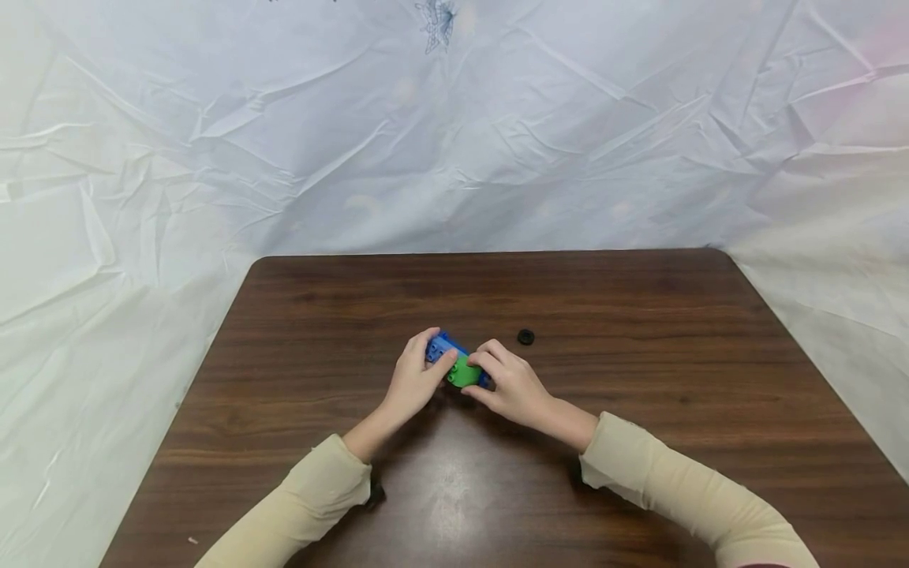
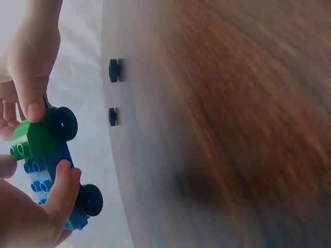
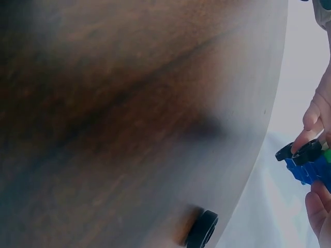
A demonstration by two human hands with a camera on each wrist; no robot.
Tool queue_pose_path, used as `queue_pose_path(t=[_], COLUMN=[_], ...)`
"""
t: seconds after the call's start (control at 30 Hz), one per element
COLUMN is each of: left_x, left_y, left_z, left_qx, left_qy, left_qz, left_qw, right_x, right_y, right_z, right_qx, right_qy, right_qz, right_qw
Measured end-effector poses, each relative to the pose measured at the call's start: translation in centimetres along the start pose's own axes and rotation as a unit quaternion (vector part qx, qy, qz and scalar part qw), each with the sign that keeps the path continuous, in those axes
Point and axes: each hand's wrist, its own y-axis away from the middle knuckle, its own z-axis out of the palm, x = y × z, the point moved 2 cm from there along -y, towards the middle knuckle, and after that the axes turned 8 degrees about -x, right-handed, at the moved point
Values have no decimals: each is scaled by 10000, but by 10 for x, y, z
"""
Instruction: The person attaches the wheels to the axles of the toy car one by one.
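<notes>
A small toy car (image 1: 465,372) of blue and green building bricks is held between both hands above the table. My left hand (image 1: 412,379) grips the blue studded end, its thumb lying across the top. At the green brick (image 2: 36,140), my right hand (image 1: 517,388) pinches the other end with thumb and fingers. Two black wheels show along one side of the car, a wheel (image 2: 63,124) by the green brick and another wheel (image 2: 91,200) by the left fingers. The car's far side is partly hidden by the hands.
On the brown wooden table (image 1: 639,315) a loose black wheel (image 1: 525,337) lies beyond the right hand. In the left wrist view two loose wheels appear, one wheel (image 2: 114,70) beside a smaller-looking wheel (image 2: 112,117). A pale wrinkled sheet (image 1: 454,158) hangs behind the table.
</notes>
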Motion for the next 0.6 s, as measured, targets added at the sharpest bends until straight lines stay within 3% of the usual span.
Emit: queue_pose_path(t=[0.2,0.4,0.6], left_x=[0,2,3], left_y=[0,1,1], left_z=[2,2,-3], left_qx=[-114,-19,265], left_qy=[456,425,226], left_qz=[-254,-243,-215], left_qw=[9986,9988,9992], right_x=[0,0,1], right_y=[-1,-2,-1], right_z=[0,-2,-8], right_qx=[46,2,-132], right_qy=[19,-33,-856], right_qz=[-50,-45,345], right_qw=[10000,10000,9956])
